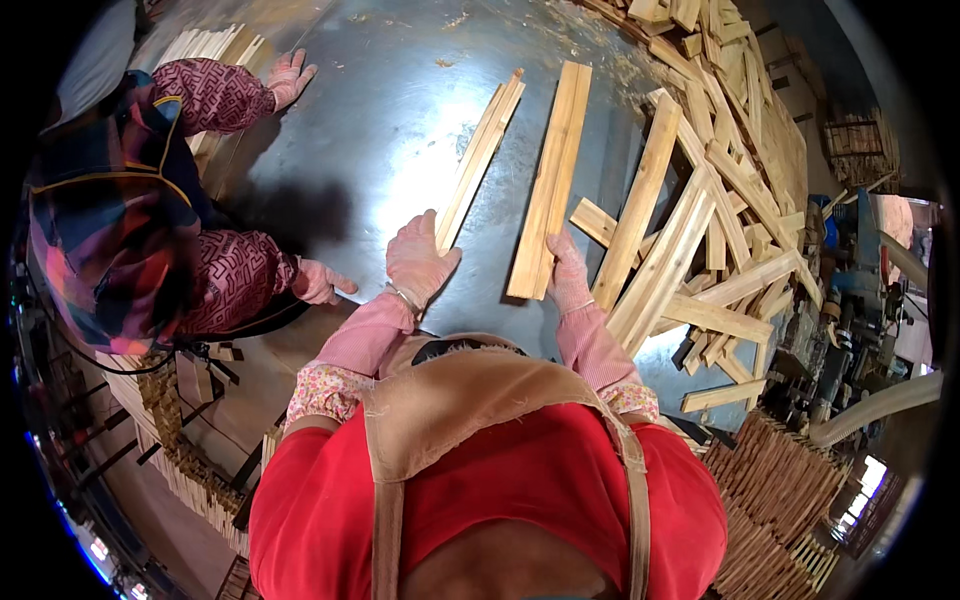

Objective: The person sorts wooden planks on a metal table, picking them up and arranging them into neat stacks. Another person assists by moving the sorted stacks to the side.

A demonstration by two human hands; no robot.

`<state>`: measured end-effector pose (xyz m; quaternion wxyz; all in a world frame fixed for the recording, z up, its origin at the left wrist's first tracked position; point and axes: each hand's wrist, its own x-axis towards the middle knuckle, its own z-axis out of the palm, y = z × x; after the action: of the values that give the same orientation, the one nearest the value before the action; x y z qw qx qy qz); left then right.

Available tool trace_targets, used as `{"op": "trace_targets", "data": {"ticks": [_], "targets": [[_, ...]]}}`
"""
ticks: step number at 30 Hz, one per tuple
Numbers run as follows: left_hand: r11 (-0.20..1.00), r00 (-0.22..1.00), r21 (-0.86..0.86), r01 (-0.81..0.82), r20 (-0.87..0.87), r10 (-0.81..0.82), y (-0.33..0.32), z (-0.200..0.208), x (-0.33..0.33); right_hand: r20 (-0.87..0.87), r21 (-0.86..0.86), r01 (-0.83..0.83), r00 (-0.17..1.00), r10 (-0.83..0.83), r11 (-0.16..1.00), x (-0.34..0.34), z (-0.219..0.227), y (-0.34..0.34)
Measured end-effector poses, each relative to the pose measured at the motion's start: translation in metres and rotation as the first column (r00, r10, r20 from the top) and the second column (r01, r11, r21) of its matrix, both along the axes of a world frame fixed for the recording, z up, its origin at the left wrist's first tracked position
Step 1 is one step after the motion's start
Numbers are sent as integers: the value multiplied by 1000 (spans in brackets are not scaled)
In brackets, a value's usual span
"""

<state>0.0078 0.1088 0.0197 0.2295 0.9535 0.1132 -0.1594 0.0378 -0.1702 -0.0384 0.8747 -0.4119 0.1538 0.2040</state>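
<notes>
My left hand [420,262], in a pinkish glove, is at the near end of some narrow wooden strips [482,155] lying on the metal table. Its fingers are stretched, the thumb is apart, and the strip ends sit between them. My right hand [569,274], gloved too, grips the right edge of a pair of wooden slats [552,180] near their lower end. These slats lie side by side, slanting away from me, with a dark seam between them. My right fingers are partly hidden beside the wood.
A jumbled pile of wooden slats [735,215] covers the table's right side. At left, a co-worker's gloved hands [290,80] rest at the metal table [390,100], near light strips [205,45]. Stacked wood [770,500] stands lower right, below machinery [850,310].
</notes>
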Motion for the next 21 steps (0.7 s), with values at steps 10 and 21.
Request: {"op": "trace_targets", "data": {"ticks": [10,21], "targets": [[732,973,-657,-181,-10,231,-31,41,9,-70,-673,-355,904,422,649,-11,52,41],[949,972,-231,-216,42,232,88,-40,-1,-4,-850,45,996,90,-525,51,-2,-107]]}}
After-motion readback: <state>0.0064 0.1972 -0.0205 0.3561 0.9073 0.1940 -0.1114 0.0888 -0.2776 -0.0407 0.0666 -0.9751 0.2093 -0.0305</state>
